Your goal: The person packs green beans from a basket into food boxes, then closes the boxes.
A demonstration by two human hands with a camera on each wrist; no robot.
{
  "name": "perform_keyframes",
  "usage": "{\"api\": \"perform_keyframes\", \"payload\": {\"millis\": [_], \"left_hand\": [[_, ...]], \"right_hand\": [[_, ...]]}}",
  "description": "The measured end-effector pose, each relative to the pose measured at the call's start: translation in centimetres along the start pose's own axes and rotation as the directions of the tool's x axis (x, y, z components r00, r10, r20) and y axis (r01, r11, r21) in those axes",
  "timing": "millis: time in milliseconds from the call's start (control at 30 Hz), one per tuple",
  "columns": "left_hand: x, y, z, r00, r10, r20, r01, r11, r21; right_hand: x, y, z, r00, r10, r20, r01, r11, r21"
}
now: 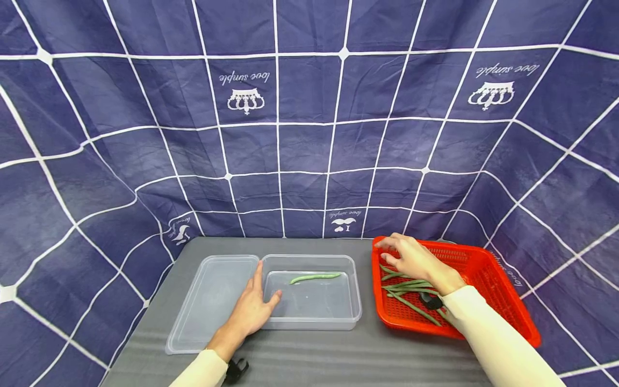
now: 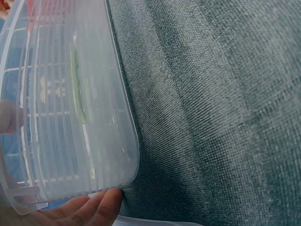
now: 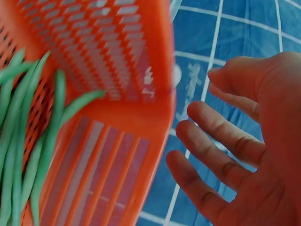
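Fingers of the right hand (image 1: 415,259) are loosely spread and holding nothing, hovering right over the slim, smooth green beans (image 1: 405,287) lying lengthwise across the meshy red plastic basket (image 1: 503,301), while the left hand (image 1: 253,310) rests flat against the clear plastic container (image 1: 353,285), which has one bean (image 1: 315,278) inside.

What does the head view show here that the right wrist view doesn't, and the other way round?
Only the head view shows the left hand resting flat at the clear container, with its lid alongside, one green bean inside the container, and the grey table.

Only the right wrist view shows the right hand's palm side, its fingers spread and holding nothing.

Both show the right hand over the red basket and the pile of beans lying in it.
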State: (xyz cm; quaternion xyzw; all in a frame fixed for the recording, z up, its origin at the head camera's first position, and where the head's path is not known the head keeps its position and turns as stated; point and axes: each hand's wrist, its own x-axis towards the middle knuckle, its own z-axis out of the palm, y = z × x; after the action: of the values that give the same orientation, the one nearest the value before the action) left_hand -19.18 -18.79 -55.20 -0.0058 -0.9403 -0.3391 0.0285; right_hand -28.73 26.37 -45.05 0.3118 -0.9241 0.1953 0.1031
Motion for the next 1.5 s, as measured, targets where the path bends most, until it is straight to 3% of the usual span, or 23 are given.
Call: {"api": "perform_keyframes", "payload": {"millis": [267, 500, 700, 933, 1167, 1433, 1500], "left_hand": [[-0.2, -0.1, -0.1, 1.0, -0.004, -0.006, 0.004, 1.0, -0.009], [-0.2, 0.0, 0.1, 1.0, 0.0, -0.012, 0.0, 1.0, 0.0], [-0.3, 0.0, 0.2, 1.0, -0.006, -0.014, 0.006, 1.0, -0.001], [-0.2, 0.0, 0.2, 1.0, 0.002, -0.021, -0.002, 1.0, 0.005], [-0.2, 0.1, 0.1, 1.0, 0.005, -0.02, -0.005, 1.0, 0.009], [-0.2, 0.3, -0.1, 1.0, 0.007, -0.025, -0.006, 1.0, 0.014], [-0.2, 0.3, 0.0, 1.0, 0.008, -0.029, -0.008, 1.0, 0.015]], "right_hand": [[-1.9, 2.7, -0.2, 0.996, 0.054, 0.071, -0.057, 0.998, 0.041], [-3.0, 4.7, 0.5, 0.991, 0.037, 0.125, -0.046, 0.996, 0.075], [-3.4, 6.4, 1.5, 0.971, 0.066, 0.229, -0.086, 0.993, 0.076], [-3.4, 7.2, 2.0, 0.951, 0.095, 0.295, -0.137, 0.983, 0.124], [-3.6, 7.8, 2.7, 0.935, 0.126, 0.332, -0.169, 0.98, 0.102], [-3.6, 7.9, 3.5, 0.938, 0.151, 0.313, -0.193, 0.975, 0.107], [-3.6, 8.6, 3.8, 0.945, 0.116, 0.305, -0.164, 0.977, 0.136]]}}
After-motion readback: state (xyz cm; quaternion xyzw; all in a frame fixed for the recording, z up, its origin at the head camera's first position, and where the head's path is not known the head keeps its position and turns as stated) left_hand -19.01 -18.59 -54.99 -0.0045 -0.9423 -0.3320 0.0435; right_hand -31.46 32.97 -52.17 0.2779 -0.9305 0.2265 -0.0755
